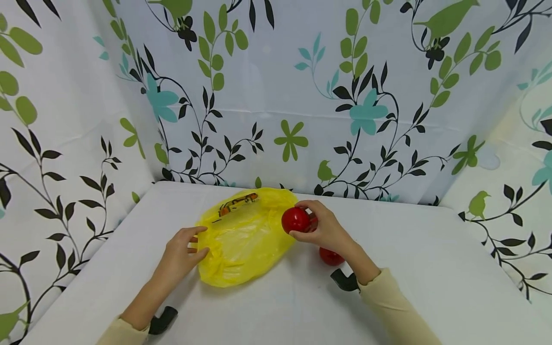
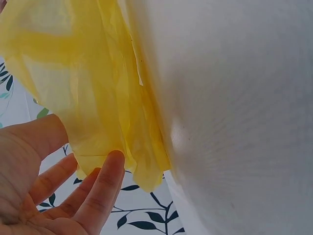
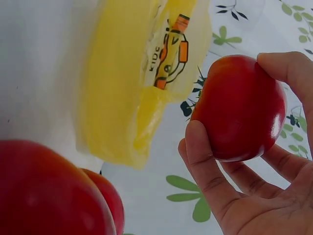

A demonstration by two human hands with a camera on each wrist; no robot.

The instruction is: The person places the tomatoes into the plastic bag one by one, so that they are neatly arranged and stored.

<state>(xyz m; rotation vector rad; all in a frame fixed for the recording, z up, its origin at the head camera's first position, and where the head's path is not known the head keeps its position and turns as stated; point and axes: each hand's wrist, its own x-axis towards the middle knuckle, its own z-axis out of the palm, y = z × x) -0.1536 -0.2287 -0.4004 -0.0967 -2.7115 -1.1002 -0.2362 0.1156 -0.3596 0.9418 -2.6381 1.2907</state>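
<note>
A thin yellow plastic bag (image 1: 246,239) lies on the table, printed with an orange and black picture near its far edge. My left hand (image 1: 183,251) is at the bag's left edge. In the left wrist view its fingers (image 2: 105,186) are spread and touch the crinkled plastic. My right hand (image 1: 323,225) grips a shiny red apple (image 1: 295,220) above the bag's right edge. The right wrist view shows thumb and fingertips round this apple (image 3: 239,107). Under the right wrist another red apple (image 1: 331,257) sits on the table, partly hidden by the forearm.
The white-covered table (image 1: 431,268) runs back to a hanging curtain (image 1: 267,105) with leaf and bird prints. Two red apples (image 3: 44,191) show close to the camera in the right wrist view. Each wrist carries a dark strap piece (image 1: 345,280).
</note>
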